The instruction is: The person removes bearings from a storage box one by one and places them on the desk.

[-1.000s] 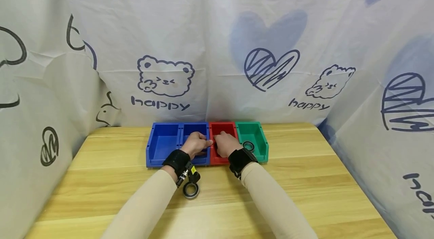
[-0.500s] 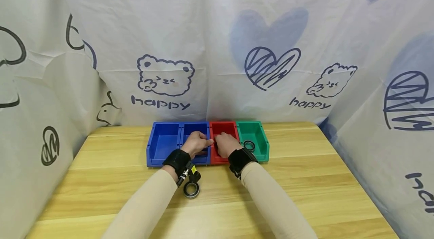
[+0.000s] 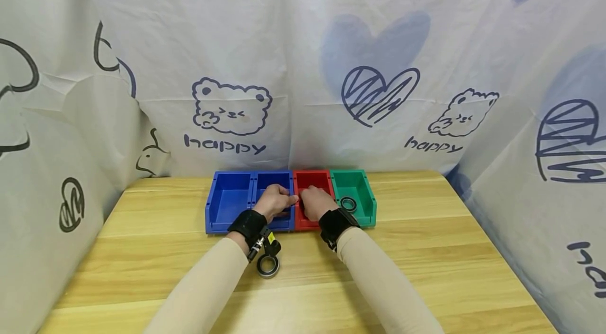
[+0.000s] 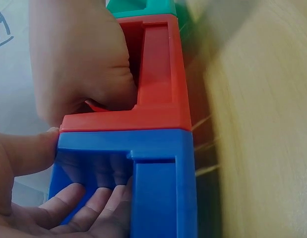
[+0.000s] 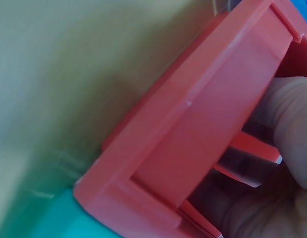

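Observation:
My left hand (image 3: pixel 273 201) reaches into the right-hand blue bin (image 4: pixel 160 198). In the left wrist view its fingers (image 4: pixel 96 201) extend inside toward the wall beside the red bin (image 4: pixel 158 64), and the thumb touches the rim at the seam; no object shows in it. Inside the red bin is my right hand (image 3: pixel 316 201), knuckles bent. The right wrist view shows its thumb side (image 5: pixel 297 129) within the red walls; its fingertips are hidden, and whether they hold anything is not visible. One ball bearing (image 3: pixel 347 204) lies in the green bin (image 3: pixel 366 197), another bearing (image 3: pixel 268 273) on the table.
A second blue bin (image 3: pixel 229 200) stands at the left end of the joined row. The bins sit near the back edge of the wooden table (image 3: pixel 426 250). Behind and at both sides hangs a white printed curtain (image 3: pixel 303 60).

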{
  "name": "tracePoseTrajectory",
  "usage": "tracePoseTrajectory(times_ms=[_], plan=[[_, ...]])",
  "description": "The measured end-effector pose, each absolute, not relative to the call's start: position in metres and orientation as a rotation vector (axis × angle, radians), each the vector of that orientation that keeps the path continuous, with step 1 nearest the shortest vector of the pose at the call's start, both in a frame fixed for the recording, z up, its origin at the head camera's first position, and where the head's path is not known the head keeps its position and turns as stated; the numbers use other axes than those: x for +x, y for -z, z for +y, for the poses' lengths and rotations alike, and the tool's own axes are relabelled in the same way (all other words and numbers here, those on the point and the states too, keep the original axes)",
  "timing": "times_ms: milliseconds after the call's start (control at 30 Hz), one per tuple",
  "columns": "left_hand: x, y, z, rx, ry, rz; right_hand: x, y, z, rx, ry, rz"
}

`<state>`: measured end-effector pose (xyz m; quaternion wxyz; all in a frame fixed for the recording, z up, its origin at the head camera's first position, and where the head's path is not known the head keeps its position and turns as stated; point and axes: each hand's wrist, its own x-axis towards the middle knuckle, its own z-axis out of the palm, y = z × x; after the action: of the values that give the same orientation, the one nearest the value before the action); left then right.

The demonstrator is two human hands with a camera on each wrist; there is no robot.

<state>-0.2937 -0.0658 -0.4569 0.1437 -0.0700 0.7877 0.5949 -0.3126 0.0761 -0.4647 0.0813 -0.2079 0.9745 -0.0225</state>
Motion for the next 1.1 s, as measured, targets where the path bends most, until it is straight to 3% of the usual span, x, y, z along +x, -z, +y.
tracePoseTrajectory(times_ms=[467,1100], plan=[[-0.295,0.458,-0.066,-0.2,-1.72,2.273,-0.308,0.454,0.08,-0.691,0.091,2.976],[-0.293,0.457,-0.065,-0.244,-1.71,2.268,-0.253,0.44,0.113,-1.022,0.194,3.079]])
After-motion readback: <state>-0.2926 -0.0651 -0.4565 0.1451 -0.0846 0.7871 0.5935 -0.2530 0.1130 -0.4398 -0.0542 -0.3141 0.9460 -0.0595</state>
